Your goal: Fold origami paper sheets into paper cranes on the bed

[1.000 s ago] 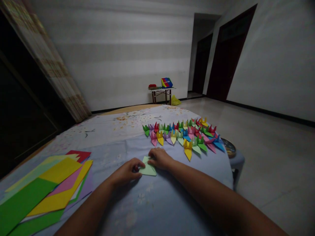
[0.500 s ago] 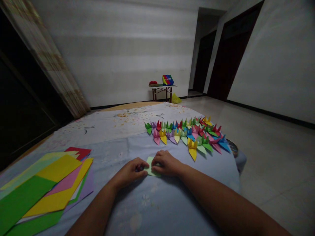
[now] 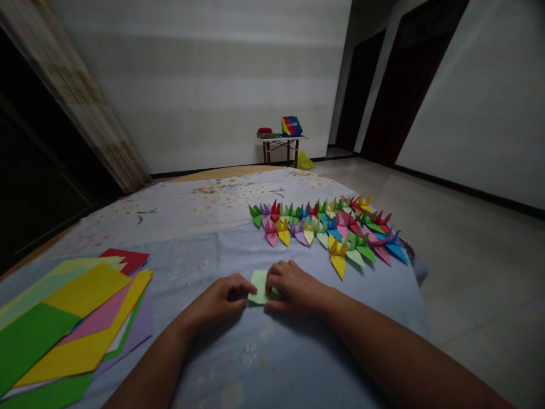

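A small light green square of paper [image 3: 259, 282] lies on the blue cloth between my hands. My left hand [image 3: 225, 294] has its thumb and forefinger closed at the paper's left edge. Over the right part of the paper rests my right hand [image 3: 293, 286], fingers curled down on it and hiding that side. Beyond the hands, several folded paper cranes [image 3: 338, 257] in many colours stand in rows on the table.
Sheets of coloured paper [image 3: 96, 289] are fanned out at the left of the cloth-covered table [image 3: 221, 363]. Farther back, a small side table [image 3: 281, 139] by the wall carries a colourful box [image 3: 292, 126]. A yellow bag [image 3: 305, 161] lies beside it.
My hands have drawn slightly apart, so more of the light green paper shows between them. The camera view has shifted a little. The cranes stay in place.
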A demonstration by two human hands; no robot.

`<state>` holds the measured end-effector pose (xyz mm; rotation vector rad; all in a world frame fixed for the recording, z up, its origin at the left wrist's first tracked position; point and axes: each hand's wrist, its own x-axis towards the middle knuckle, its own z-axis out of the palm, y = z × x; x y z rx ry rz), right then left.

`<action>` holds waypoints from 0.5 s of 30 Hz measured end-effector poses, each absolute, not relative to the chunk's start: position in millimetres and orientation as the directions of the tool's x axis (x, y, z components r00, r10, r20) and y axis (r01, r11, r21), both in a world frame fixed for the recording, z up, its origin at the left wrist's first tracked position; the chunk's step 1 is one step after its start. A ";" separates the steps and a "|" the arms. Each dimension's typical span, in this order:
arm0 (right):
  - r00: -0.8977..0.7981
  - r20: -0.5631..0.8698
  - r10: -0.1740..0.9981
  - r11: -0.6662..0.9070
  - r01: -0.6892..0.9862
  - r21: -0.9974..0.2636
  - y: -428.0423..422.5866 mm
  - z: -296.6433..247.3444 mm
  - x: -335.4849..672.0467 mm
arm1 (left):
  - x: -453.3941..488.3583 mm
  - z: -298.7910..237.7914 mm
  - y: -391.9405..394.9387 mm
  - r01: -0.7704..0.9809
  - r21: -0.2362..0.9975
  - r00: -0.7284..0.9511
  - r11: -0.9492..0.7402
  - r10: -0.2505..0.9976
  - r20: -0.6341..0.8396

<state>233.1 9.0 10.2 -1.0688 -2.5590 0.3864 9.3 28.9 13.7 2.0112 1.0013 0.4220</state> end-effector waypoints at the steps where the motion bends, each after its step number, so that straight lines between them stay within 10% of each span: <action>1: -0.659 0.210 0.722 0.682 0.629 -0.373 9.4 9.8 233.1 | 9.9 13.0 28.9 0.499 0.794 0.624 -0.347 0.779 -0.052; 15: -0.666 0.253 0.702 0.688 0.542 -0.482 14.6 6.1 233.0 | 22.0 11.2 29.7 0.622 0.693 0.541 -0.364 0.840 -0.044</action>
